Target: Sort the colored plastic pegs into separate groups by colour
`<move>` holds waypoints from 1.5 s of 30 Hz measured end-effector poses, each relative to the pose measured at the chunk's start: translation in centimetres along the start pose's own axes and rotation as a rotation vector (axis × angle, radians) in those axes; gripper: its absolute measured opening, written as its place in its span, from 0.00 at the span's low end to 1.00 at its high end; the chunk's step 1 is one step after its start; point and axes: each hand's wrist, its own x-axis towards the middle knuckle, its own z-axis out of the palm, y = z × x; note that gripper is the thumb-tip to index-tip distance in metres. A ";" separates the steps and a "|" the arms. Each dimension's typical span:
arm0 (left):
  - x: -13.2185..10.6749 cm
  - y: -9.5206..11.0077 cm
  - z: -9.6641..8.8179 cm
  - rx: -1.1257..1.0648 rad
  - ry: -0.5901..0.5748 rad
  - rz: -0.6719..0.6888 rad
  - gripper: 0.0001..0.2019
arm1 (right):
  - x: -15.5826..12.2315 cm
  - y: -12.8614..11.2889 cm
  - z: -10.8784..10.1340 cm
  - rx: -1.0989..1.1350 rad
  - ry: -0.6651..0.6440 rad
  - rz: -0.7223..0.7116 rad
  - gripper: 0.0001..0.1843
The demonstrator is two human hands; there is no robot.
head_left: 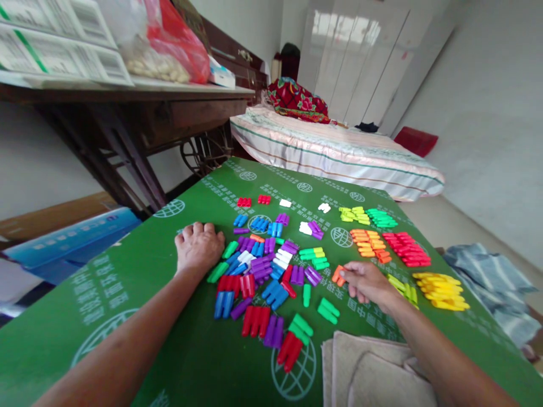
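Note:
My right hand (365, 282) pinches a small group of orange pen-cap-like plastic tubes (338, 275) between thumb and fingers, just above or on the green table (169, 339). My left hand (199, 247) rests palm down on the tabletop, holding nothing I can see, its fingers loosely bent. Beside its thumb lie green tubes (229, 250). A mixed pile of purple tubes (262, 265), blue tubes (275, 294) and red tubes (255, 321) spreads between my hands. Right of it, tubes are grouped by colour: orange (370, 244), red (407, 249), yellow (441, 291), yellow-green (354, 214) and green (382, 218).
A folded beige cloth (373, 373) lies at the table's near right edge. Left stands a wooden desk (190, 110) with boxes (59, 51) and plastic bags (178, 39). Beyond the table is a bed (331, 147); a blue striped cloth (492, 288) hangs past the right edge.

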 end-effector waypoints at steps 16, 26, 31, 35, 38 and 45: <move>0.4 -0.1 0.1 -0.013 -0.016 -0.006 0.25 | -1.9 -2.6 -1.6 -1.140 0.042 -0.343 0.18; 0.4 -0.1 0.4 0.013 -0.007 -0.005 0.24 | 0.6 -1.8 -5.1 -1.204 0.106 -0.242 0.17; 0.4 -0.1 0.5 0.007 -0.005 -0.009 0.24 | 2.7 -1.2 -8.2 -1.228 0.167 -0.160 0.19; 0.3 -0.1 0.4 0.006 0.000 -0.005 0.24 | 3.8 -1.0 -9.0 -1.225 0.164 -0.152 0.20; 0.3 -0.1 0.4 0.004 -0.002 -0.007 0.24 | 4.3 -1.0 -9.1 -1.227 0.145 -0.152 0.20; 0.4 -0.1 0.3 0.004 -0.018 -0.009 0.25 | 4.9 -0.9 -9.1 -1.191 0.152 -0.121 0.21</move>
